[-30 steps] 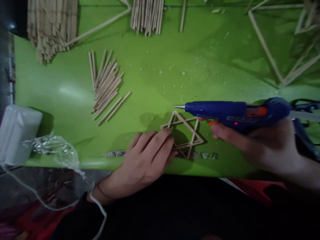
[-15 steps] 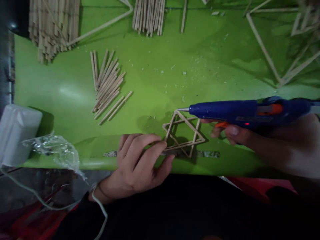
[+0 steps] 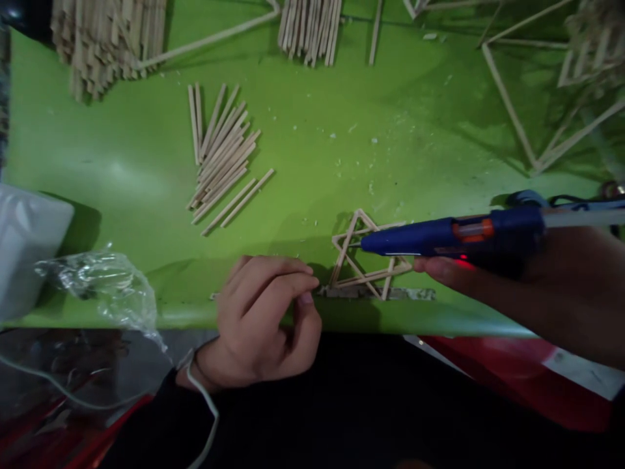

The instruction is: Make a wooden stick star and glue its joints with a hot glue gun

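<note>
On my green tabletop (image 3: 122,176) a loose fan of short sticks (image 3: 222,159) lies left of centre. Far left sits a stacked stick pile (image 3: 105,39); crinkled plastic wrap (image 3: 105,286) rests near left.

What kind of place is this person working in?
Probably a home or hobby craft table: a bright green tabletop strewn with piles of thin wooden sticks, a small star-shaped stick frame, and a blue hot glue gun in the right hand.

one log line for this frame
right hand: holds glue gun, nozzle over stick star | left hand: curled beside star
</note>
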`<action>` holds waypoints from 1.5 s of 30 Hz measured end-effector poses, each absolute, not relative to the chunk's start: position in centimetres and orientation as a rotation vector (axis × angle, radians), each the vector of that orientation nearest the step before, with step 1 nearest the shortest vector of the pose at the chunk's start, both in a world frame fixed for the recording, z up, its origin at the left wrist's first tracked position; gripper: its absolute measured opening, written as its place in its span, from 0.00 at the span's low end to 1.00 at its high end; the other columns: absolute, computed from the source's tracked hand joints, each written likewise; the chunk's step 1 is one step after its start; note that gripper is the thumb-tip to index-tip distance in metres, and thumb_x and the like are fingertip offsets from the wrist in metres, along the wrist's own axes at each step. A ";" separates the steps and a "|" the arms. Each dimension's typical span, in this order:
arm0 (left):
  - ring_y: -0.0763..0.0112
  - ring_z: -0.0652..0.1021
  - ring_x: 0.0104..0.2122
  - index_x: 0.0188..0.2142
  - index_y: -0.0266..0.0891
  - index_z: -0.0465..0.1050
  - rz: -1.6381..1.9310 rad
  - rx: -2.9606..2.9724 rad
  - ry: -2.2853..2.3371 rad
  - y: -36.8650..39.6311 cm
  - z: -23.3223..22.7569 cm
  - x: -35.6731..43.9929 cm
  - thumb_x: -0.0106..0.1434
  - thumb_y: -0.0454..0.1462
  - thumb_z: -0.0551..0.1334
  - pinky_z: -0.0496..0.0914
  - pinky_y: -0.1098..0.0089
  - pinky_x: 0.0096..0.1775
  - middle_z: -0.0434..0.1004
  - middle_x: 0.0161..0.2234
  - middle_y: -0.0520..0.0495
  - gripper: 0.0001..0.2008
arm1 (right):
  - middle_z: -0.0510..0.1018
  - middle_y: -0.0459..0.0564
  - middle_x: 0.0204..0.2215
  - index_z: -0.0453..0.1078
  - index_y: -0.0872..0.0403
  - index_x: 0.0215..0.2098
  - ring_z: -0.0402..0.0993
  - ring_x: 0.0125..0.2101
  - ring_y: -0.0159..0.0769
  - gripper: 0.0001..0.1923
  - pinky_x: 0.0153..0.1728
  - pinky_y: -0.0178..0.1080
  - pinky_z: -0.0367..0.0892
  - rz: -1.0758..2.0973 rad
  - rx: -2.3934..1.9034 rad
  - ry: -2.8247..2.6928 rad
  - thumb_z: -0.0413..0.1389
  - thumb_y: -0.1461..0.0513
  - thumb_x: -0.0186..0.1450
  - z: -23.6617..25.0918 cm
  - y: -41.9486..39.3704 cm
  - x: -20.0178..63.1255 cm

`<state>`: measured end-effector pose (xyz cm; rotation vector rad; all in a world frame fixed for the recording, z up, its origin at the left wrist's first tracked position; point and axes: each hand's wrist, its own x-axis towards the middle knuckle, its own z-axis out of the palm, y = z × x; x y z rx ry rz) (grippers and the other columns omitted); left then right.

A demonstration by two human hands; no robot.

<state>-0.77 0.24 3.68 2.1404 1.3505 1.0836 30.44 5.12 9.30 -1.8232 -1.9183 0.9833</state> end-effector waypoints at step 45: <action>0.58 0.85 0.39 0.45 0.38 0.79 1.051 2.103 1.308 0.4 3.3 -1.2 0.62 0.29 0.68 0.79 0.59 0.39 0.86 0.42 0.41 0.11 | 0.71 0.44 0.15 0.80 0.43 0.30 0.75 0.18 0.40 0.29 0.20 0.37 0.56 0.608 -2.001 -2.489 0.55 0.33 0.71 9.6 4.8 30.5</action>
